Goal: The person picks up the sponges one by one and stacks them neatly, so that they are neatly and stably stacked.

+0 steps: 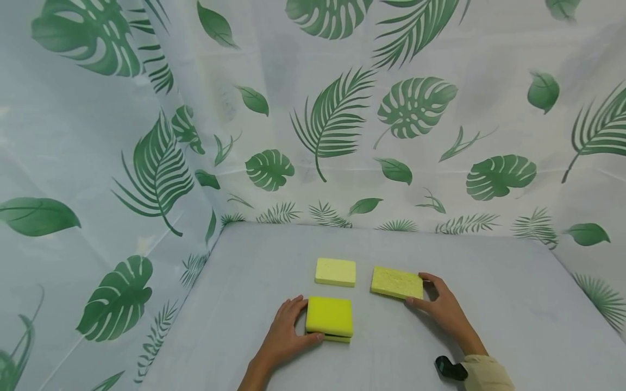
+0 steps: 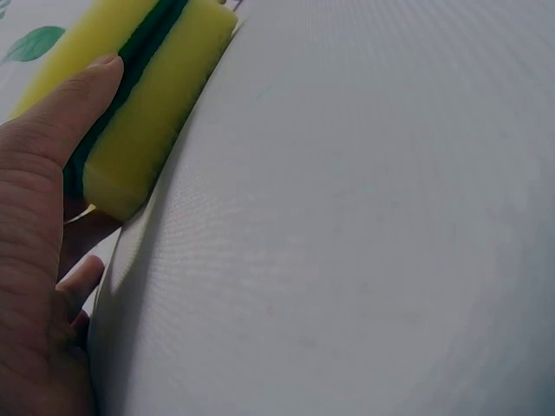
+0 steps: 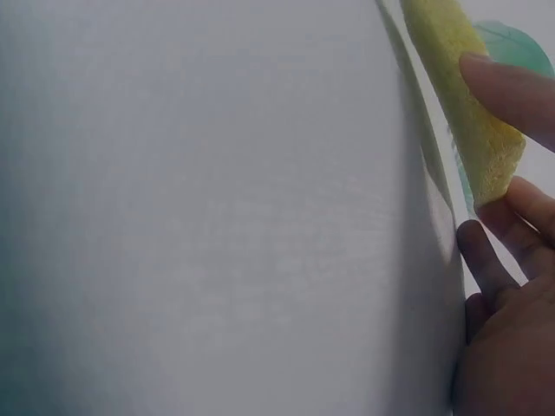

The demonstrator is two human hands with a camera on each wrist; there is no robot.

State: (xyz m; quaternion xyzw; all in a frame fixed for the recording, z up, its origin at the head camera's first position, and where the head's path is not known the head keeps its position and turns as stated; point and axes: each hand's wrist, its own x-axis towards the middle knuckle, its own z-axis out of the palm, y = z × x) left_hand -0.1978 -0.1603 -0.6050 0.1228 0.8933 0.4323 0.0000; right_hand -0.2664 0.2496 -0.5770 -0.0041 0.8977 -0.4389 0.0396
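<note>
Two yellow sponges point(image 1: 329, 315) lie one on top of the other near the table's middle, with a dark green layer point(image 2: 130, 82) between them. My left hand point(image 1: 285, 338) grips this stack from its left side; the thumb lies along the near edge. To the right, a pale yellow sponge point(image 1: 395, 282) is held at its right end by my right hand point(image 1: 449, 310), thumb on the near edge and fingers at the far corner. In the right wrist view the sponge's end point(image 3: 494, 160) shows between thumb and fingers. Whether it touches the table is hard to tell.
Another pale yellow sponge point(image 1: 335, 271) lies behind the stack, left of the one in my right hand. A white cloth covers the table point(image 1: 254, 260). Leaf-patterned curtains point(image 1: 342, 136) rise at the back and sides. A black device point(image 1: 450, 369) sits by the right sleeve.
</note>
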